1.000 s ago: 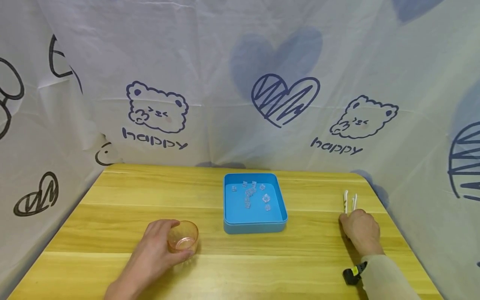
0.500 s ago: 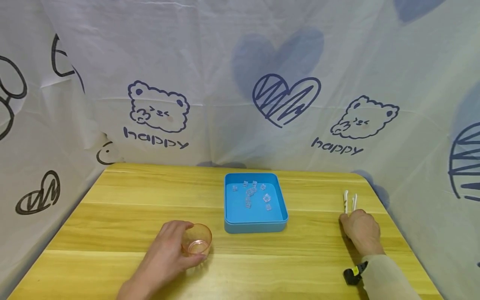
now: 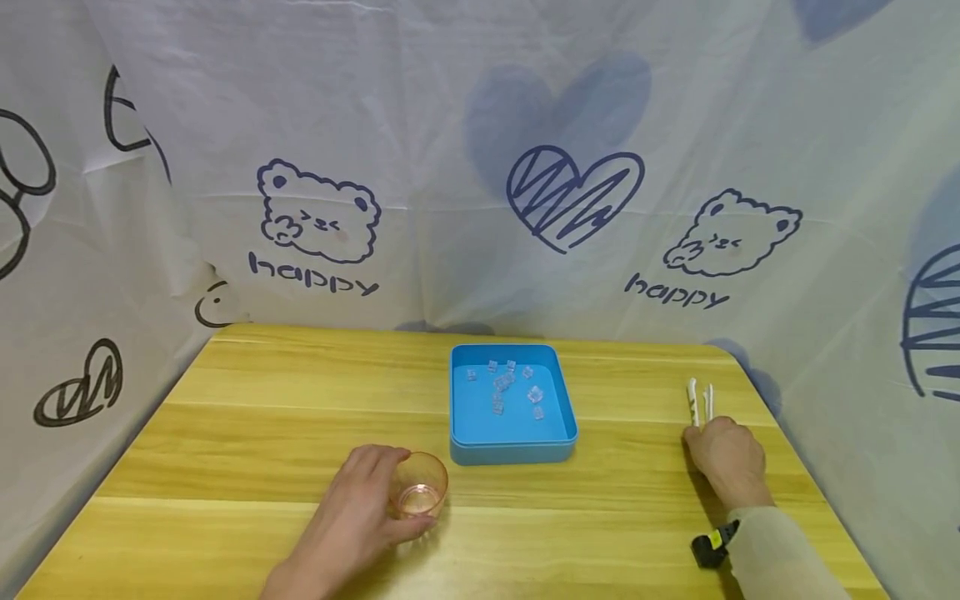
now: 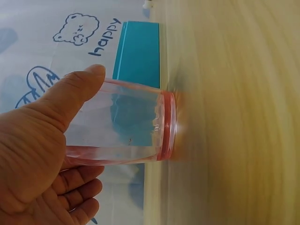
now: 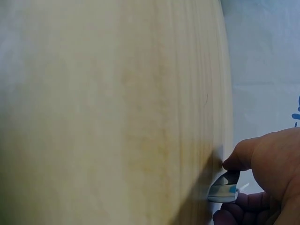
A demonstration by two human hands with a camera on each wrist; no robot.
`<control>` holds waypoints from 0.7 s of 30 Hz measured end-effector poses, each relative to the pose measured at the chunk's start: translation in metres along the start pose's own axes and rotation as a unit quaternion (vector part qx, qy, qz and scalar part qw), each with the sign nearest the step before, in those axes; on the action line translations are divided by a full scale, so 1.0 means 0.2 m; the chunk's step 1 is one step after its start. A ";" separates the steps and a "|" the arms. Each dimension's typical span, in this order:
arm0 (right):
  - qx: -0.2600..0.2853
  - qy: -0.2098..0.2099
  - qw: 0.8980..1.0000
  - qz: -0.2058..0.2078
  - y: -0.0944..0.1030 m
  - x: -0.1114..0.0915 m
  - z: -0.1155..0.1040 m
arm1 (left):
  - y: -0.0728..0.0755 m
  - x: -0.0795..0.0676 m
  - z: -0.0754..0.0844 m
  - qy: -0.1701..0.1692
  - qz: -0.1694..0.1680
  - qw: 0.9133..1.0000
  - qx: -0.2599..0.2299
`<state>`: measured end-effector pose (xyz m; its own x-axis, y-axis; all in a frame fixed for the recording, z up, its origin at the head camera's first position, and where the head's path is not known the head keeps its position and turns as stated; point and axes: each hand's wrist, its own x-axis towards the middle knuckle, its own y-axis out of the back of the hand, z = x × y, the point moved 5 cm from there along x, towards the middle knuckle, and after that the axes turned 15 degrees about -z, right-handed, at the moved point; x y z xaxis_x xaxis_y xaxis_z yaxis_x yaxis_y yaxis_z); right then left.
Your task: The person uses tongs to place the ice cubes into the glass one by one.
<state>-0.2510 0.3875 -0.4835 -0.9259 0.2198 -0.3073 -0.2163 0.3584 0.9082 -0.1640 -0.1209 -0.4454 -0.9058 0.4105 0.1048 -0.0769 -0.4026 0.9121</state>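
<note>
Head view: your left grip [image 3: 360,502] is spread cup-wide, holding a see-through orange round cup [image 3: 420,483].
Cup's upright near the square blue box [image 3: 513,453] of clear cubes [image 3: 535,394]; your right grip [image 3: 727,454], barely open, pinches slim white tongs [image 3: 693,402] near the yellow wood-grain bench's [image 3: 570,533] right edge.

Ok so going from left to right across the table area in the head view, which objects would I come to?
The clear orange-tinted cup, then the blue box with small clear pieces in it, then the white two-pronged tool.
</note>
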 end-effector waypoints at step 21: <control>0.010 -0.006 1.000 -0.012 -0.01 0.00 0.00 | -0.05 0.01 0.05 0.011 -0.041 0.998 -0.043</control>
<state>-0.2502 0.3873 -0.4849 -0.9170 0.2209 -0.3321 -0.2321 0.3816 0.8947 -0.1610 -0.1078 -0.4509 -0.9041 0.4268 0.0223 -0.1847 -0.4373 0.8801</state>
